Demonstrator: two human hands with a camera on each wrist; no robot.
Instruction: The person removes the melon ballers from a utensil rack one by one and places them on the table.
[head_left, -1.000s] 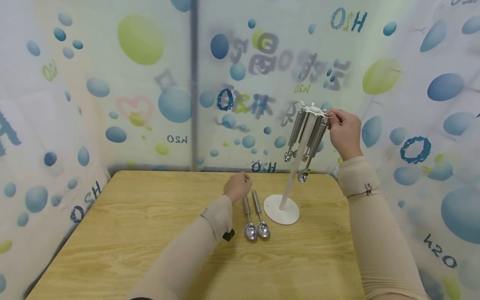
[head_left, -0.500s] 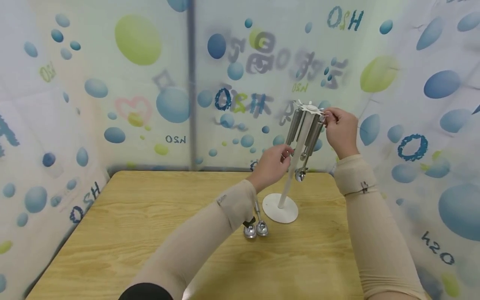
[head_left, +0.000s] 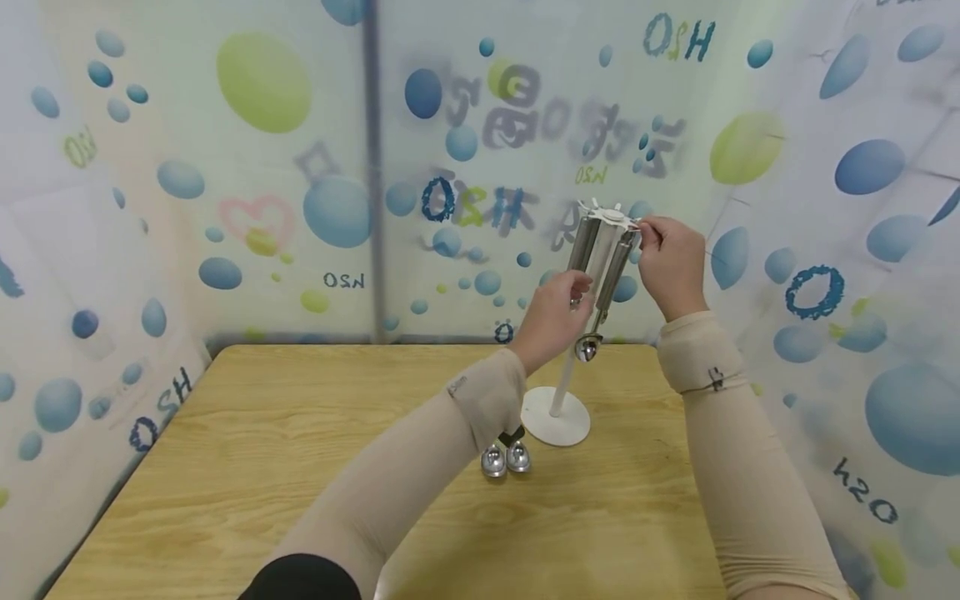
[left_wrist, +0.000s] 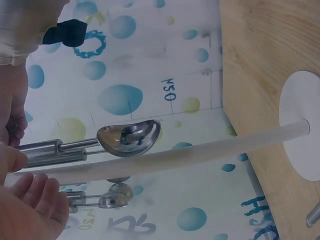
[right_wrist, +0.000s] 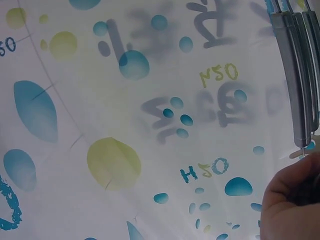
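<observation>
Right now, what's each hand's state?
Left hand: by the pole; open or holding cannot be told.
Right hand: closed, pinching the white stand at its top.

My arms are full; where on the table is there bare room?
Free: the table left of the left sleeve, and its front between that and the right sleeve. Crowded: the middle, where two scoops lie beside the stand's white base, the left sleeve partly hiding them.
</observation>
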